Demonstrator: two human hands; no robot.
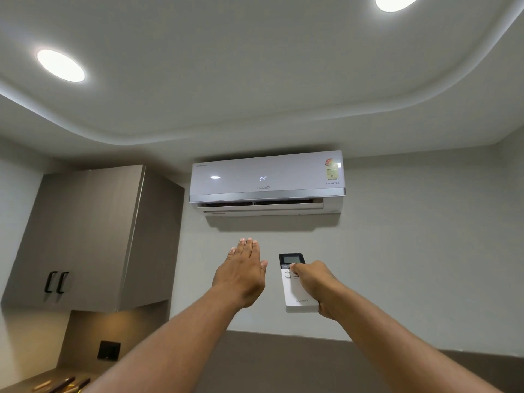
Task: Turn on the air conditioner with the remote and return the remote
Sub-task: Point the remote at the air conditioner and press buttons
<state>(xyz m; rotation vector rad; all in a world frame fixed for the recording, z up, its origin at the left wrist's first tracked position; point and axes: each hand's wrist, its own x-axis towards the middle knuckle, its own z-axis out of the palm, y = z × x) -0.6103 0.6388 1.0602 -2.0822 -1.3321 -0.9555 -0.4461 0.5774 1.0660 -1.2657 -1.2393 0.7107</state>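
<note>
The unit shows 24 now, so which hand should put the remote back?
The right hand, probably: it already grips the remote, thumb on the buttons. The left hand is open and flat, raised below the air conditioner, holding nothing.

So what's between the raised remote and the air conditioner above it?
Nothing. In the head view, only bare wall and the unit's shadow separate the remote, held in the right hand, from the air conditioner. The flat left hand sits beside it.
</note>
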